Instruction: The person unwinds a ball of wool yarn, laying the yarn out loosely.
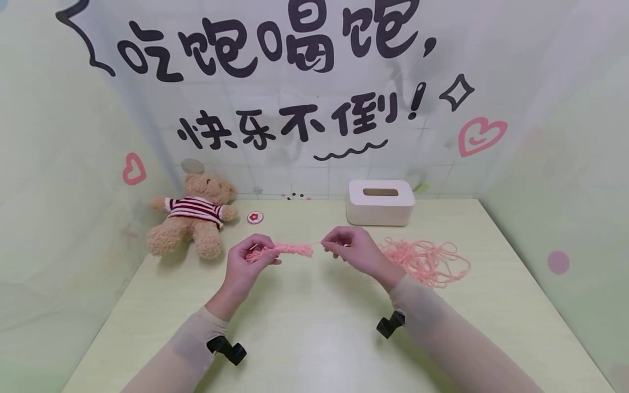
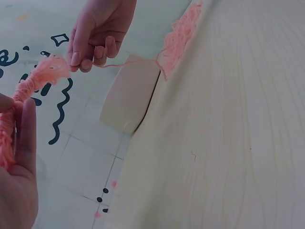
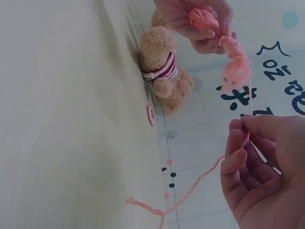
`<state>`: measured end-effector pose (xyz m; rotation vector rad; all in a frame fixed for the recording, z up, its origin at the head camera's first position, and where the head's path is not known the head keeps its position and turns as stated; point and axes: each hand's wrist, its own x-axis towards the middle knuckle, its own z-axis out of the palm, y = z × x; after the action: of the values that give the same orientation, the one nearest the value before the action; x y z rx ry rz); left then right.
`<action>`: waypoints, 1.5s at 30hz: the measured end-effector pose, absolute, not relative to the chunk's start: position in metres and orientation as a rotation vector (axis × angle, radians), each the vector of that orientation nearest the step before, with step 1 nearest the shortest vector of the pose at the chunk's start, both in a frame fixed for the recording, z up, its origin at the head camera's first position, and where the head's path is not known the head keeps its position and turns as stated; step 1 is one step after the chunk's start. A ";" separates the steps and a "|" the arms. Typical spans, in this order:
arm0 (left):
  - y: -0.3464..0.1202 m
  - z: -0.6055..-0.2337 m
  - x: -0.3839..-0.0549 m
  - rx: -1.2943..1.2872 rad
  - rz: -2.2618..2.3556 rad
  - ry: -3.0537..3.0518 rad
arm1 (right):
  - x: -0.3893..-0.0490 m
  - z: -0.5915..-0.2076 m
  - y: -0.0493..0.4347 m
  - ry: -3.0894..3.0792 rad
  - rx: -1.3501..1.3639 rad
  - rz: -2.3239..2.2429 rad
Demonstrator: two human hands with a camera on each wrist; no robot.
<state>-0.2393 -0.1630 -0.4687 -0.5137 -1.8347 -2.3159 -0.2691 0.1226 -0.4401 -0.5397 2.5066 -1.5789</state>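
Above the table, my left hand (image 1: 249, 259) grips a pink yarn bundle (image 1: 295, 249), whose wound, fluffy end sticks out toward the right. Loose loops of it show in the palm in the right wrist view. My right hand (image 1: 355, 248) pinches a slim pale shaft (image 3: 265, 160), perhaps a needle or hook; its kind is unclear. A thin line joins those fingertips to the fluffy end. From the right hand, a pink yarn strand (image 2: 125, 63) trails off toward a loose yarn heap (image 1: 422, 262) on the table at right.
A teddy bear (image 1: 194, 215) in a striped sweater sits at the back left. Beside it lies a round flower badge (image 1: 255, 218). A white tissue box (image 1: 380, 203) stands at the back, behind the right hand. Printed cloth walls (image 1: 295, 174) enclose the table (image 1: 304, 338).
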 end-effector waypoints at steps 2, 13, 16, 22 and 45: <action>-0.164 -0.470 -0.239 -0.508 -2.309 -1.836 | -0.268 -0.440 0.130 2.542 -0.523 -1.588; -0.174 -0.474 -0.242 -0.494 -2.299 -1.871 | -0.260 -0.442 0.187 2.632 -0.391 -1.602; -0.176 -0.474 -0.242 -0.488 -2.286 -1.880 | -0.259 -0.442 0.203 2.645 -0.348 -1.583; -0.180 -0.475 -0.244 -0.485 -2.267 -1.909 | -0.255 -0.441 0.226 2.687 -0.296 -1.534; -0.204 -0.482 -0.250 -0.410 -2.234 -1.893 | -0.237 -0.448 0.314 2.859 -0.042 -1.395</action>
<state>-0.2498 -0.2044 -0.4823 -0.4104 -1.8933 -2.2339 -0.2367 0.3136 -0.4479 -0.0419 2.8587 -1.3954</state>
